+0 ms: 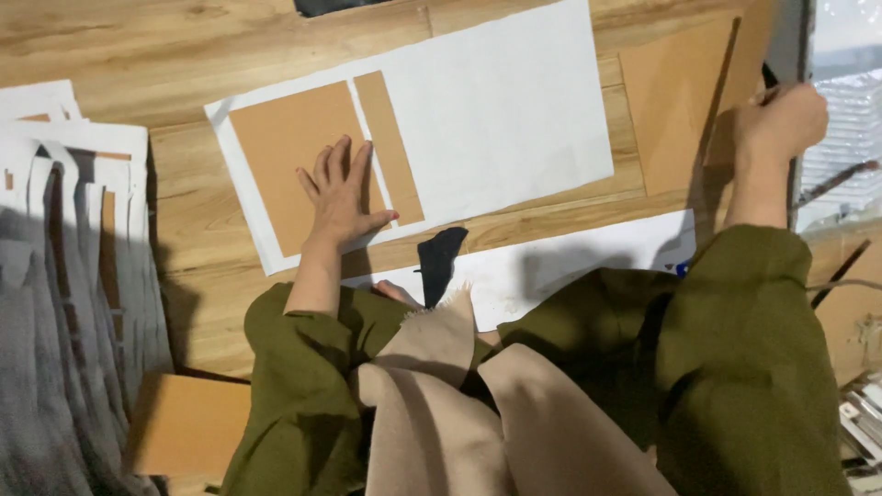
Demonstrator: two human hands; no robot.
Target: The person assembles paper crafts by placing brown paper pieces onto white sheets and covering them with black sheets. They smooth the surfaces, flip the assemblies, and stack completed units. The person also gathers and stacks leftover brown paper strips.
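My left hand [338, 195] lies flat with fingers spread on a brown cardboard rectangle [276, 147]. That rectangle sits on a large white paper sheet [505, 101] spread on the wooden floor. A narrow brown cardboard strip [390, 138] lies just right of the rectangle, beside my fingers. My right hand [781, 119] is raised at the far right and grips the edge of an upright brown cardboard piece [749, 50]. Another brown cardboard sheet [671, 101] stands next to that hand. Olive green sleeves cover both arms.
A pile of white paper cut-outs [64, 184] with brown scraps lies at the left. A brown cardboard piece [188, 422] rests at the lower left. A second white sheet [588, 257] and a dark scrap [441, 257] lie near my knees. Clear plastic wrapping [845, 110] is at right.
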